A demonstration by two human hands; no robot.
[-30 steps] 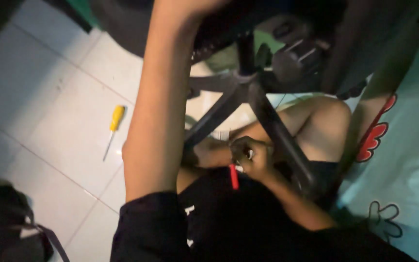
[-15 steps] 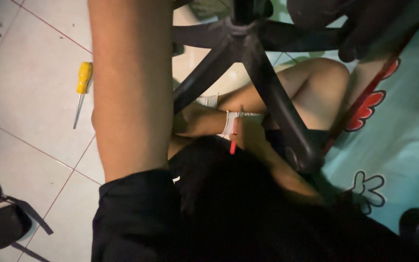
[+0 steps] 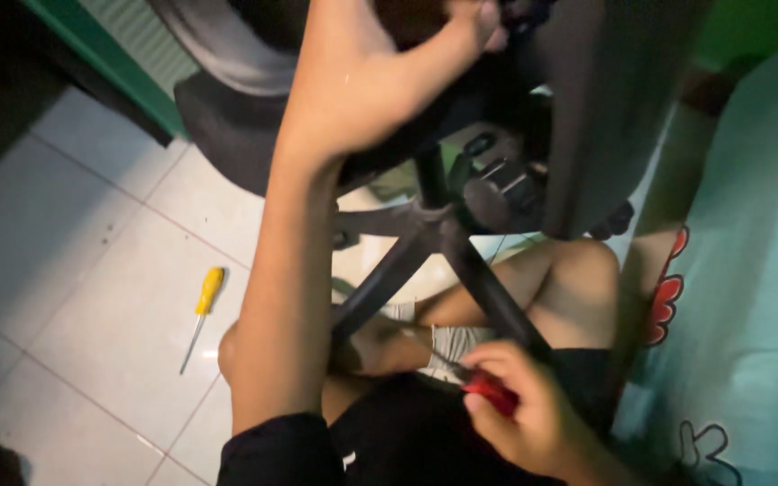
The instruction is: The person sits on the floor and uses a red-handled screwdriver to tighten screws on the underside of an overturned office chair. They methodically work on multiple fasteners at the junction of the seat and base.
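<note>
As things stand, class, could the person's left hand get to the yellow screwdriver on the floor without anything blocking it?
Probably yes, once it lets go. The left hand grips the office chair up high, while the yellow screwdriver lies on open tiled floor beside that arm, with nothing between them.

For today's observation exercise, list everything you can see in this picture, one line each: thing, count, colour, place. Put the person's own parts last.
office chair: one, black, tipped over the person's lap, top centre.
chair base legs: several, black, spreading from the centre column, middle.
chair wheel: one clearly seen, black, right of the column.
screwdriver: one, yellow handle, lying on the floor, left.
red-handled tool: one, red, in the right hand, bottom centre.
floor tiles: many, white, left half.
patterned cloth: one, pale teal with red shapes, right edge.
left hand: one, gripping the chair, top.
right hand: one, closed on the red-handled tool, bottom.
bare knee: one, under the chair base, centre right.
</note>
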